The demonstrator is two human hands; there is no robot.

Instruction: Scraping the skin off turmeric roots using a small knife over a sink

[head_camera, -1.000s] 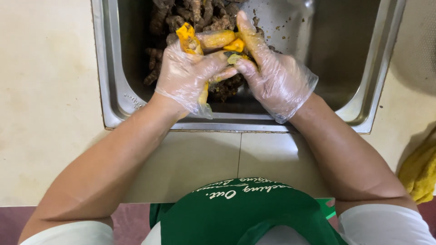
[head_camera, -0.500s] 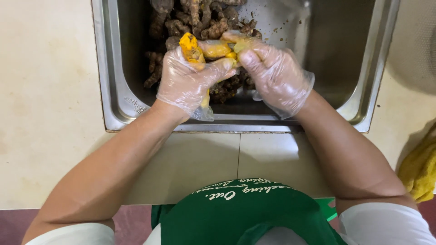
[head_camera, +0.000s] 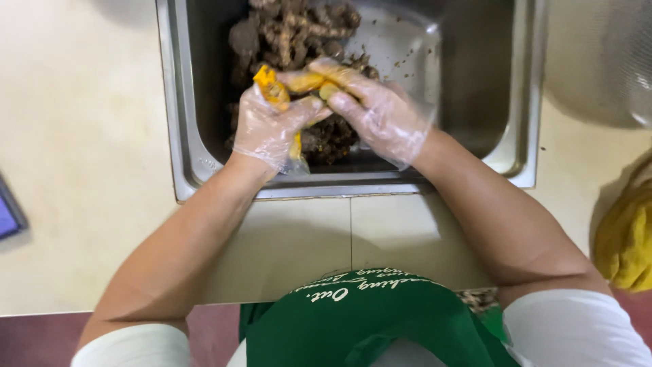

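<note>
Both hands are over the stainless steel sink (head_camera: 180, 122), each in a thin clear plastic glove. The left hand (head_camera: 272, 129) is closed around a bright orange-yellow piece of peeled root (head_camera: 270, 85), which looks like turmeric, its top poking out above the fingers. The right hand (head_camera: 380, 112) has its fingers curled over a second, paler yellow root piece (head_camera: 305, 81), pinching it where it meets the left hand's piece, so the 2 hands are touching over the middle of the sink.

Directly below them, inside the sink, lies a heap of brown unpeeled roots (head_camera: 292, 34) with dark scraps and peel bits scattered across the basin floor toward the sink's far right wall. The sink sits in a pale cream countertop (head_camera: 75, 149). Well to the right of the sink, at the counter's edge, is a yellow cloth (head_camera: 628, 241). The person wears a green apron (head_camera: 367, 319).

What could go wrong, to my eye: the gloves hang loose and look wet, so a piece could slip from the grip and drop back among the dirty roots under the hands. The thin plastic might also tear on a knobbly root, letting the staining juice through.
</note>
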